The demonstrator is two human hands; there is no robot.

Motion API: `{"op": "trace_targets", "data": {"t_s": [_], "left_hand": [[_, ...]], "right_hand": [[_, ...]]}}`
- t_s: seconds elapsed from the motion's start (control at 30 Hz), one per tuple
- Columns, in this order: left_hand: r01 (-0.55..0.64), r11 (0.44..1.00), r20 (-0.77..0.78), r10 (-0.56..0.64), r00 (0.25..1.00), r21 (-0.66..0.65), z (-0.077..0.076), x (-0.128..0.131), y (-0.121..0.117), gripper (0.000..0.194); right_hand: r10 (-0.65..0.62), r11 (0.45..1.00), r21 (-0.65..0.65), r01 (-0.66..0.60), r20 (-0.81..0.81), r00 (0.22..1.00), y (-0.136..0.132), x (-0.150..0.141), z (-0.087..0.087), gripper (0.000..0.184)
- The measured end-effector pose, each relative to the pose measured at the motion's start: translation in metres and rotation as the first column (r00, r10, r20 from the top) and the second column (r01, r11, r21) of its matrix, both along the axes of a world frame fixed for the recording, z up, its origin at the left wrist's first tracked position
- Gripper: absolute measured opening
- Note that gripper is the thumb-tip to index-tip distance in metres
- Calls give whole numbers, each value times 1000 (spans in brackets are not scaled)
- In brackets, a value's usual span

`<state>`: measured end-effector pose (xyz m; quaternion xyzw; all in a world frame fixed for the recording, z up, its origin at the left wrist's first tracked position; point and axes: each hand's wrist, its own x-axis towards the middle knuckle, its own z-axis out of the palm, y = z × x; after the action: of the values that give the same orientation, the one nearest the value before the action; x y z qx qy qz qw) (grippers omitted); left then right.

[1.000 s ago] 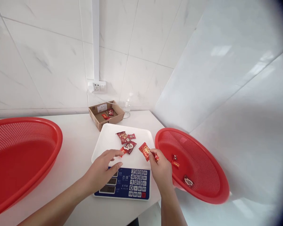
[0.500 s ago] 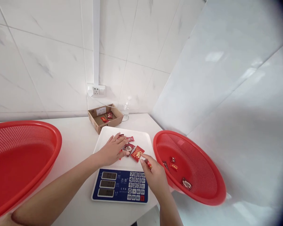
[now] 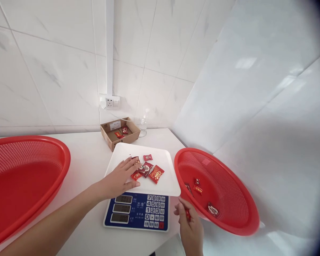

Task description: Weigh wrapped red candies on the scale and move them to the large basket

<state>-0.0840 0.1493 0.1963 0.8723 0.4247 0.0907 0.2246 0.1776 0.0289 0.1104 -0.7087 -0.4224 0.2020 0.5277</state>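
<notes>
My left hand point(image 3: 120, 179) lies over the white weighing pan point(image 3: 157, 188), fingers stretched and spread on several small wrapped snack packets. Beside the fingertips lie a dark red packet point(image 3: 146, 169) and an orange-red packet point(image 3: 156, 174). A small pink-red packet point(image 3: 147, 157) sits apart, farther back on the pan. My right hand point(image 3: 190, 222) is off the pan's front right corner, its fingers closed around a small red wrapped packet point(image 3: 188, 214) that shows only in part. Below the pan is the scale's blue keypad panel point(image 3: 140, 217); its display digits are hard to read.
A large red basket point(image 3: 65, 156) stands on the left. Another red basket point(image 3: 252, 213) on the right holds several packets. Behind the scale are a cardboard box point(image 3: 112, 142) with packets inside and a clear plastic bottle point(image 3: 143, 124). A tiled wall stands behind the white table point(image 3: 82, 156).
My right hand has moved right and toward me, off the pan, with the small red packet in it. My left hand has shifted left and slightly nearer, uncovering the pink-red packet.
</notes>
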Motion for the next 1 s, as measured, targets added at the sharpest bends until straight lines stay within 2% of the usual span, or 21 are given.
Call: {"op": "trace_targets", "data": {"t_s": [0.17, 0.3, 0.47, 0.63, 0.73, 0.9, 1.0], "left_hand": [[-4, 1000, -35, 5, 999, 18, -4, 9, 12, 66], [26, 1000, -39, -26, 999, -4, 5, 9, 16, 65], [72, 997, -54, -72, 996, 7, 15, 29, 27, 78], [86, 994, -109, -78, 991, 66, 10, 68, 40, 84], [92, 992, -142, -79, 987, 87, 5, 81, 40, 83], [82, 987, -150, -62, 987, 135, 2, 76, 37, 57], [76, 988, -119, -61, 991, 131, 8, 65, 34, 58]], "right_hand": [[-108, 994, -7, 108, -151, 983, 1, 3, -21, 55], [-133, 991, -35, 128, -230, 964, 6, 4, -32, 54], [-143, 989, -56, 135, -178, 974, 6, 2, -42, 55], [-101, 994, -55, 94, -135, 986, 5, 3, -48, 57], [-91, 994, -78, 82, -116, 989, 4, 3, -48, 59], [-96, 994, -69, 88, -124, 988, 4, 1, -49, 63], [-77, 994, -85, 67, -123, 989, 5, 4, -52, 61]]}}
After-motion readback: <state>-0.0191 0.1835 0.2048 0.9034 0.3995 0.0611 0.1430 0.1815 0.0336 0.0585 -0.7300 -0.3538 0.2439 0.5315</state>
